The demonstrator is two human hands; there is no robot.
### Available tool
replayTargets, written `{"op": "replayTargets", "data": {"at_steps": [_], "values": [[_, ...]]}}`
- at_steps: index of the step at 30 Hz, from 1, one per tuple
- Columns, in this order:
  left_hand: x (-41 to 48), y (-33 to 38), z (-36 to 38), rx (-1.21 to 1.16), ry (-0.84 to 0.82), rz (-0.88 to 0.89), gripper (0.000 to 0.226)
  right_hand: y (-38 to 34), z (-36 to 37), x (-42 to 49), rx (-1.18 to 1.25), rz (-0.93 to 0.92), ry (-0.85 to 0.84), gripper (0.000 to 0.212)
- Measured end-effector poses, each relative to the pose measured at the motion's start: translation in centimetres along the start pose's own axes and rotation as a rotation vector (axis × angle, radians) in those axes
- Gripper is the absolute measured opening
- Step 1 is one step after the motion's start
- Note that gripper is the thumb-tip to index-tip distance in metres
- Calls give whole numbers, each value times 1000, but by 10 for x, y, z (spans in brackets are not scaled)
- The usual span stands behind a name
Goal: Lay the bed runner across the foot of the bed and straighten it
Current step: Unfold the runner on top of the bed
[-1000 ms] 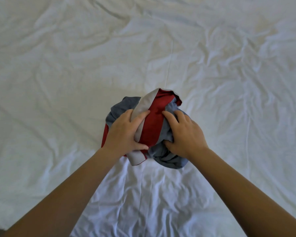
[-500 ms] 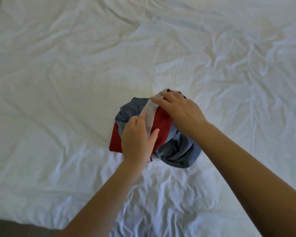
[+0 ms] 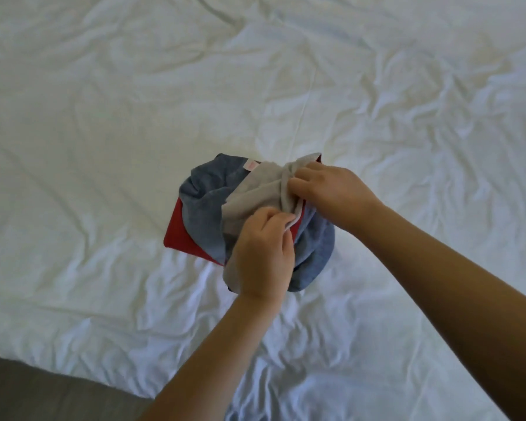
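A person's left hand point(image 3: 263, 256) and right hand point(image 3: 331, 189) both pinch, fingers curled, the grey strip of a bunched red, grey and blue bed runner point(image 3: 213, 214) lying on the white bed point(image 3: 104, 117) near its front edge, apparently to unfold it.
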State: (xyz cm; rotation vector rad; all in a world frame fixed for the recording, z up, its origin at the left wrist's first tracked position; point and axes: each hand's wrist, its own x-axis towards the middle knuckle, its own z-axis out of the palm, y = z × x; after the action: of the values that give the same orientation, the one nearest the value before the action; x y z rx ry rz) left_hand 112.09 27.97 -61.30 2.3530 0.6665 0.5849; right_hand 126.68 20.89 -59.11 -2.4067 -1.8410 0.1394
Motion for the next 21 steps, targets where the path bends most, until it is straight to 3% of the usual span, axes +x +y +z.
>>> {"op": "replayTargets", "data": {"at_steps": [11, 21], "values": [[-56, 118, 85, -130, -202, 28, 15, 63, -17, -129, -72, 75, -40, 25], [-82, 127, 125, 41, -439, -28, 20, 75, 30, -171, -59, 215, -162, 11]]}}
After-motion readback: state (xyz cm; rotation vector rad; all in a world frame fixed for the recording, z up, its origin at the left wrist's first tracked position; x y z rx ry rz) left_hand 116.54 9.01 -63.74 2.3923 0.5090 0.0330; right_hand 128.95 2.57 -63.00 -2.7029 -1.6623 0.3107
